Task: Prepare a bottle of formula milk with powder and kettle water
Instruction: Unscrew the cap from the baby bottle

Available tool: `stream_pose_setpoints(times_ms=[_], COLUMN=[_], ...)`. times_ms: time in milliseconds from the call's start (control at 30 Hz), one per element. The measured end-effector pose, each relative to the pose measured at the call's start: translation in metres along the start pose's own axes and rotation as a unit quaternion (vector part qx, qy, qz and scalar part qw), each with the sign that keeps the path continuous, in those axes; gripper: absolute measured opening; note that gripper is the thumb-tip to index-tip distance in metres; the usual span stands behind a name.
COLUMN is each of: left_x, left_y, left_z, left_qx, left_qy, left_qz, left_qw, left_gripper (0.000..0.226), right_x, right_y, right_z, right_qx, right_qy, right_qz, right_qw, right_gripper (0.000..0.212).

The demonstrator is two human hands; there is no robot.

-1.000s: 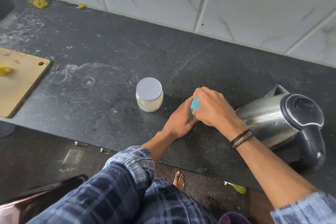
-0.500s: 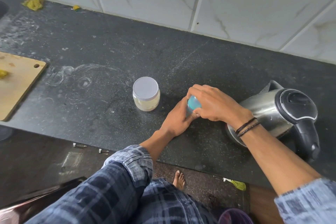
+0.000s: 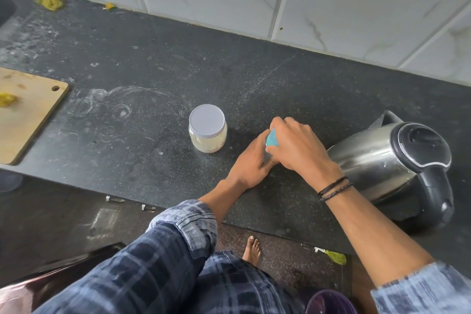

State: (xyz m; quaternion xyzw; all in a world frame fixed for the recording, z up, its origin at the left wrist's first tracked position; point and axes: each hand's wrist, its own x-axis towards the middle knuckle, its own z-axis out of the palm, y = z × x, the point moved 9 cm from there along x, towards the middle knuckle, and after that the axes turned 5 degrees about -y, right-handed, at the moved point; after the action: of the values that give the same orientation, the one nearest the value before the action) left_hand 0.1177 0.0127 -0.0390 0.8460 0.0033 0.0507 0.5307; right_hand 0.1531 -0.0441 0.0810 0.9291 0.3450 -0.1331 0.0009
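- While the bottle [image 3: 266, 155] stood upright on the tabletop [image 3: 153, 58], near the front edge and between a jar and a kettle, the two hands hid nearly all of it. Only a sliver of its side and its teal cap [image 3: 272, 138] showed.
- The left hand [image 3: 251, 163], its arm crossing the front edge, had its grip wrapped round the bottle's body low down. Its fingers curled out of sight on the far side.
- The right hand [image 3: 297, 146] lay over the top, its grip clamped on the teal cap from above with the fingers bent round the rim.
- The relation that mattered was this: the bottle's long axis ran straight up from the tabletop, with the cap directly over the body. One grip therefore sat above the other along that same line.
- A twist of the upper grip against the lower looked, to my judgement, like what would turn the cap. Whether it was being loosened or tightened could not be told.
- The jar [image 3: 207, 132] of pale powder, its white lid [image 3: 207, 120] on, stood apart from the bottle on the side toward the left end. It was nearer the left hand.
- The kettle [image 3: 382, 160], lid down and spout turned toward the back edge, stood toward the right end, close by the right wrist. It was nearer the right hand.
- I judged that the bottle had to be open before powder or water could go in. A slip in the lower grip could tip it toward the front edge.
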Motion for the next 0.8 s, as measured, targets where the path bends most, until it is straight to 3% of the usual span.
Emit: stream_pose_setpoints(times_ms=[433,633,800], left_x=[-0.001,-0.001,-0.003], left_y=[0.003,0.009,0.009], left_z=[-0.002,-0.006,-0.009], left_qx=[-0.005,-0.008,-0.01], left_qy=[0.003,0.011,0.03], left_qz=[0.006,0.014,0.005], left_qw=[1.0,1.0,0.999], left_gripper=[0.055,0.057,0.054], right_x=[0.006,0.005,0.005], right_y=[0.004,0.015,0.01], right_z=[0.002,0.0,0.004], right_qx=[0.004,0.05,0.027], right_qy=[-0.048,-0.024,0.003], right_qz=[-0.081,-0.005,0.01], right_qw=[0.996,0.998,1.0], right_gripper=[0.041,0.057,0.04])
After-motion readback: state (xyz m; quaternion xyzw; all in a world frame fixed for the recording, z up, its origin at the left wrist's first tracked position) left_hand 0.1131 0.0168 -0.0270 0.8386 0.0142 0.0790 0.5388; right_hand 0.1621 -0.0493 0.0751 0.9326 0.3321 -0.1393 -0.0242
